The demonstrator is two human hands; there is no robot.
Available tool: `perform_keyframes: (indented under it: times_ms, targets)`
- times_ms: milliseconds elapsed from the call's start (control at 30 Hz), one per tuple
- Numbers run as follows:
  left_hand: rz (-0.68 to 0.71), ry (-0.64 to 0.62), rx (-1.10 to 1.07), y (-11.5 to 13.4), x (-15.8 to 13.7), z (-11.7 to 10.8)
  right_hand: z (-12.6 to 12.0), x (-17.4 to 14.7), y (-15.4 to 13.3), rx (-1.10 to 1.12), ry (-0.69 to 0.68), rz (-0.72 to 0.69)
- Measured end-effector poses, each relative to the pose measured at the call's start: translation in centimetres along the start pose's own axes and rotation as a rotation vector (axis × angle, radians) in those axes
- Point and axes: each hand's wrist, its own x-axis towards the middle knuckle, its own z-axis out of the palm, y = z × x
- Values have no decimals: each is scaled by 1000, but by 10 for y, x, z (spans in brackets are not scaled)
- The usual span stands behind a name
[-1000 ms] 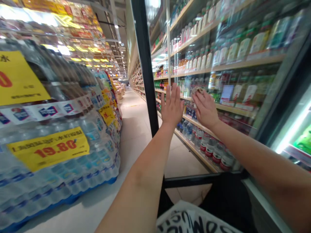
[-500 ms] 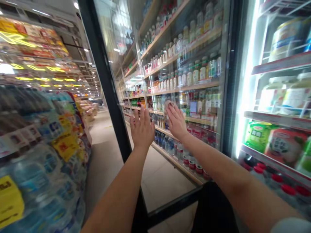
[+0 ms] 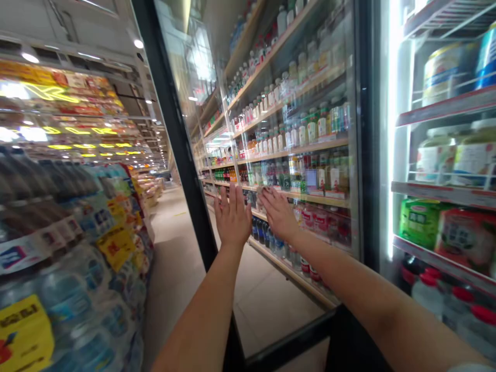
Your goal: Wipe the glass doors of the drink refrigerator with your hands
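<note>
A tall glass door (image 3: 267, 305) with a black frame (image 3: 182, 129) stands swung out in front of me. My left hand (image 3: 233, 217) lies flat against the pane with its fingers spread, holding nothing. To its right, my right hand (image 3: 279, 214) presses a pale, crumpled cloth (image 3: 261, 200) to the glass. Most of the cloth is hidden under the fingers. Rows of bottles show in or through the pane; I cannot tell which.
Right of the door is a lit cooler with wire shelves (image 3: 445, 106), jars (image 3: 434, 155), a green pack (image 3: 419, 222) and red-capped bottles. Shrink-wrapped water bottles (image 3: 70, 294) are stacked at left, beside an aisle floor (image 3: 168, 248).
My right hand has slid the cloth down and slightly left across the glass, closer to my left hand. The left hand stays flat on the pane. The whole view has shifted a little.
</note>
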Motion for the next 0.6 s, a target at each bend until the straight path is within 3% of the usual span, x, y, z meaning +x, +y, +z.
perform_keyframes:
  times_ms: [167, 367, 600]
  targets:
    - [91, -31, 7, -5, -1, -5, 3, 10, -10, 24, 45, 93]
    - [227, -119, 42, -6, -2, -13, -1, 6, -4, 153, 22, -3]
    - [237, -6, 8, -5, -3, -7, -15, 4, 10, 328, 31, -54]
